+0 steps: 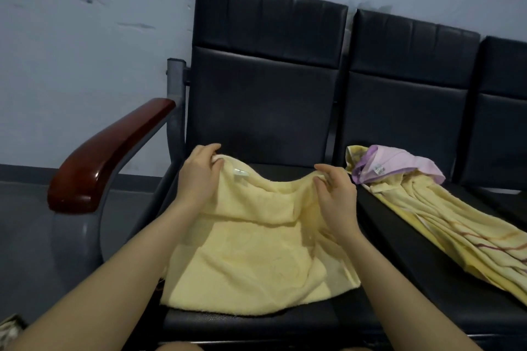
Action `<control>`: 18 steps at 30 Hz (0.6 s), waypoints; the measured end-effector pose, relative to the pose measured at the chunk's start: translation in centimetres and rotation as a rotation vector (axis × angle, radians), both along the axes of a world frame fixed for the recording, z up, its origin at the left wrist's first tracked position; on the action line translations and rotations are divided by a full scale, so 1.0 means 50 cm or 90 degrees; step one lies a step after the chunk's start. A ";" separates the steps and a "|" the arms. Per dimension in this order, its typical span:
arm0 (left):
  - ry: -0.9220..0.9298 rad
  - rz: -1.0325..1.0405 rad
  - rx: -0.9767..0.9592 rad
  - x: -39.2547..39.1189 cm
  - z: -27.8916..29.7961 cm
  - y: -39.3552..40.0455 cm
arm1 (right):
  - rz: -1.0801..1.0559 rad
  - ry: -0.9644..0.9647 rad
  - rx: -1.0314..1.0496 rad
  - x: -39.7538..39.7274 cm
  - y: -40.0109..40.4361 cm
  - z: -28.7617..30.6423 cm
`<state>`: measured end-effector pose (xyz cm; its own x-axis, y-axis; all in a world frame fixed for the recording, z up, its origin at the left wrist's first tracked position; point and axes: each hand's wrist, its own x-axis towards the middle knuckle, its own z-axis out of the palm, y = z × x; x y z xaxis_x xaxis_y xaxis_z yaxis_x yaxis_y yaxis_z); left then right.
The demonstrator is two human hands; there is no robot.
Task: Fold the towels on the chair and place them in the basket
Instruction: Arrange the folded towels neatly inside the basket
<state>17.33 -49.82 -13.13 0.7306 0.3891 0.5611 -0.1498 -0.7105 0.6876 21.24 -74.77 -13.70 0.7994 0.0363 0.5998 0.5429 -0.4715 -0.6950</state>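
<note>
While the pale yellow towel (251, 259) lies spread on the leftmost seat of the black chair (265, 94), both hands hold its far edge lifted. The left hand (199, 177) pinches the left corner, its grip closed on the cloth beside a small white label (240, 173); the right hand (336, 194) pinches the right corner likewise. On the next seat lie a striped yellow towel (445, 236) and, at its far end, a lilac towel (399, 165). A red-brown armrest (105, 157) stands left.

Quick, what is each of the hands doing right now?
Left hand: pinching the far edge of the yellow towel.
Right hand: pinching the same edge.
</note>
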 end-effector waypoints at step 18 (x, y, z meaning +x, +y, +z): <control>-0.167 0.200 0.041 -0.129 0.273 -0.025 | -0.103 -0.110 0.225 -0.088 -0.129 0.254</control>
